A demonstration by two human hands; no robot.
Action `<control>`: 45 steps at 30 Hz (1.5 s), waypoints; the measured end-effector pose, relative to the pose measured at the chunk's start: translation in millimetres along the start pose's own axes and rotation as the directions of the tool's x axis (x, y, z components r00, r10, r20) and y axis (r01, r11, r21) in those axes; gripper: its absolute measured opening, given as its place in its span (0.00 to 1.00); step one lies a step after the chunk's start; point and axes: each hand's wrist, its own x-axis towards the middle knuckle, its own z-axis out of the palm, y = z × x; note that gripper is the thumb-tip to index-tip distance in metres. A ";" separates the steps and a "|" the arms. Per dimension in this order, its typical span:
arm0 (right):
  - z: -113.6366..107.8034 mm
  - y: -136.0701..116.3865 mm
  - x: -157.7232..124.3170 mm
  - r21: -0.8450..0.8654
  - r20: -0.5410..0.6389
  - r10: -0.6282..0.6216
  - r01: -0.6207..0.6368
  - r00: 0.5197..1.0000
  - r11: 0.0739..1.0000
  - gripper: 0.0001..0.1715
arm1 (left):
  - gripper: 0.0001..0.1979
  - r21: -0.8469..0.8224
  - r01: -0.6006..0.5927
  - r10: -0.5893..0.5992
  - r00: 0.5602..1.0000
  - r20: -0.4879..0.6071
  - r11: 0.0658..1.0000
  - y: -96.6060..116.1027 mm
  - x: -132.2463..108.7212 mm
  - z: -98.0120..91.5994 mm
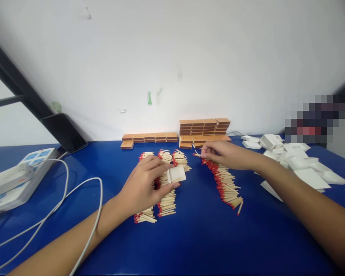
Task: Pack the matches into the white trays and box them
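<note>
Between thumb and fingers, my left hand (149, 182) grips a small white matchbox tray (176, 174), tilted so its inside shows; a few matchsticks seem to lie along its lower side. Under and beside this hand run rows of red-tipped matches (167, 205), partly hidden by it. My right hand (218, 153) is pinched at the far end of another row of matches (225, 186), with matchsticks (197, 154) poking out from its fingertips. How many it holds I cannot make out.
Orange-brown matchboxes (204, 128) stand stacked against the wall, with a lower row (149, 137) to their left. Loose white trays (300, 159) are heaped at the right. A power strip (25, 180), white cables (100, 191) and a black phone (63, 132) occupy the left.
</note>
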 end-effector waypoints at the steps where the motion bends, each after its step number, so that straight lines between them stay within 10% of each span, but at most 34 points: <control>1: 2.5 -4.6 -1.1 0.005 0.033 0.000 0.000 0.999 1.000 0.16 | 0.21 -0.001 0.000 0.000 1.000 -0.001 1.000 -0.2 0.1 0.1; 25: 9.7 -22.3 -8.3 -0.068 0.231 0.010 0.006 0.973 0.998 0.11 | 0.22 -0.009 -0.020 0.020 1.000 -0.001 1.000 -0.1 -0.4 0.0; 39: 9.8 -24.3 -9.6 -0.076 0.189 -0.014 0.029 0.982 0.997 0.10 | 0.22 -0.010 -0.007 0.007 1.000 -0.003 1.000 1.0 0.4 -2.3; 45: 6.0 -59.5 -20.4 0.081 -0.020 -0.178 0.179 0.984 0.980 0.16 | 0.24 -0.004 -0.015 0.015 1.000 -0.003 1.000 -1.4 -0.7 0.8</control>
